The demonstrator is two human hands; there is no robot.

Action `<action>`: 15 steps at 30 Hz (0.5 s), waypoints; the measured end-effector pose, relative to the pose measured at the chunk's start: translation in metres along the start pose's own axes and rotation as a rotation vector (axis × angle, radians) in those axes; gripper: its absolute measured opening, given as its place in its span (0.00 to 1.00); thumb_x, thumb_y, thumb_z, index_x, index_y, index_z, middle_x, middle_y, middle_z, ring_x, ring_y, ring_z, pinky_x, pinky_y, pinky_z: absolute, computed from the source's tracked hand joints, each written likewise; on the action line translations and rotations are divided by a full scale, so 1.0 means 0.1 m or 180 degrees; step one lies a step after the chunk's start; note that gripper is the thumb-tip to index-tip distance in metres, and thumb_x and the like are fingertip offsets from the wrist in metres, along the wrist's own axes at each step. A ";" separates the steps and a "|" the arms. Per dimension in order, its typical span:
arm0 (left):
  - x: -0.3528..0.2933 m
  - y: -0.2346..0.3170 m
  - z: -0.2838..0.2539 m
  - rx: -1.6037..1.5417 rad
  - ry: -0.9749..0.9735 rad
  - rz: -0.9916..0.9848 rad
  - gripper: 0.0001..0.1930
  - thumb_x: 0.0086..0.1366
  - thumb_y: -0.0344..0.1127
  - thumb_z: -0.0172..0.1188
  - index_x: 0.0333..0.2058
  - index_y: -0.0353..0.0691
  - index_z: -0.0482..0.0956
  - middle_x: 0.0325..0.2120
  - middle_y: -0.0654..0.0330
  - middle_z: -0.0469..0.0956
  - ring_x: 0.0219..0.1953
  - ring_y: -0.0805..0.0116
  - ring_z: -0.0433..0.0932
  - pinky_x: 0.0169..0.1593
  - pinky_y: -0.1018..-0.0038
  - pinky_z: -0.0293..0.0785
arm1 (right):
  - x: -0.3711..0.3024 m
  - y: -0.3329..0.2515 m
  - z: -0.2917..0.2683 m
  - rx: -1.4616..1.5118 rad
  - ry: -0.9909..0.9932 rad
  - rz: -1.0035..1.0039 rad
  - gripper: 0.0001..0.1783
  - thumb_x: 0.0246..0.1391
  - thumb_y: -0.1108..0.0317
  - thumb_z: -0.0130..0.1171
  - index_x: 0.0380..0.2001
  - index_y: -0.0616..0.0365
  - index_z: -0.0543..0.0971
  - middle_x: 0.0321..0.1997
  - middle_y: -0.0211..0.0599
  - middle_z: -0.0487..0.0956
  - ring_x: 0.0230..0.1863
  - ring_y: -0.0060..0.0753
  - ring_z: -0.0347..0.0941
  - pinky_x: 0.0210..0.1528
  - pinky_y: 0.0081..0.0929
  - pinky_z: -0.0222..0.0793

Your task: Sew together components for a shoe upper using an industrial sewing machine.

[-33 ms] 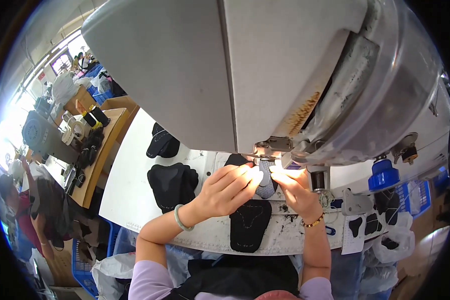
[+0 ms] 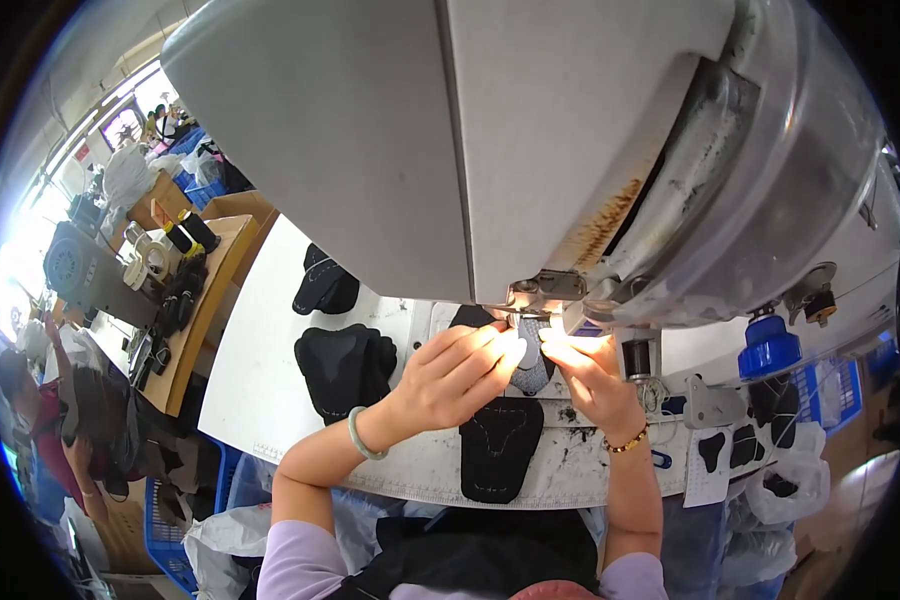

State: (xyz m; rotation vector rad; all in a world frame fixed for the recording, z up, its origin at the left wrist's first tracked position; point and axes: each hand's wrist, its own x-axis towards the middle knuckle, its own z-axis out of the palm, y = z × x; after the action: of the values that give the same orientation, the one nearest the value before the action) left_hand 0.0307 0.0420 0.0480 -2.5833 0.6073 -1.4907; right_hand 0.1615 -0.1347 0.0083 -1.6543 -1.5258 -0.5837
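Beneath the big white sewing machine (image 2: 340,150) spreads your white table (image 2: 245,380), marked with dark specks; stacked black pieces (image 2: 345,370) lie left of your left hand (image 2: 450,375), its fingers bent and bunched; your right hand (image 2: 592,380) curls opposite, fingers bent; between both sets of fingertips, under the machine, sits the grey speckled piece (image 2: 535,378); glare and your fingers hide its upper part, so whether either hand pinches it cannot be told.
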 end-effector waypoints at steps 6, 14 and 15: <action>-0.05 -0.14 0.03 -0.0542 -0.0157 -0.0216 0.16 0.44 0.24 0.55 0.36 0.34 0.76 0.34 0.59 0.75 0.40 0.64 0.76 0.45 0.69 0.72 | 0.14 -0.16 -0.03 -0.0247 0.0169 -0.0269 0.17 0.41 0.79 0.61 0.38 0.53 0.80 0.41 0.33 0.79 0.38 0.29 0.73 0.41 0.24 0.63; -0.15 -0.26 0.11 -0.1176 -0.0047 -0.0589 0.18 0.41 0.20 0.57 0.36 0.35 0.75 0.38 0.57 0.76 0.43 0.57 0.75 0.45 0.66 0.72 | 0.13 -0.37 0.14 -0.0728 0.0336 -0.0023 0.22 0.39 0.78 0.61 0.40 0.44 0.80 0.42 0.23 0.74 0.42 0.30 0.72 0.46 0.30 0.63; -0.18 -0.28 0.15 -0.1287 0.0073 -0.0663 0.18 0.42 0.19 0.57 0.36 0.36 0.75 0.38 0.57 0.76 0.43 0.57 0.75 0.45 0.66 0.72 | 0.15 -0.37 0.14 -0.0820 0.0323 -0.0038 0.19 0.42 0.75 0.61 0.41 0.45 0.80 0.41 0.23 0.75 0.41 0.30 0.73 0.45 0.30 0.63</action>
State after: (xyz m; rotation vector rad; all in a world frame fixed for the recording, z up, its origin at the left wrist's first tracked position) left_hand 0.0436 0.0733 0.0333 -3.0182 0.7281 -1.6013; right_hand 0.1251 -0.1164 0.0206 -1.7779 -1.4344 -0.8882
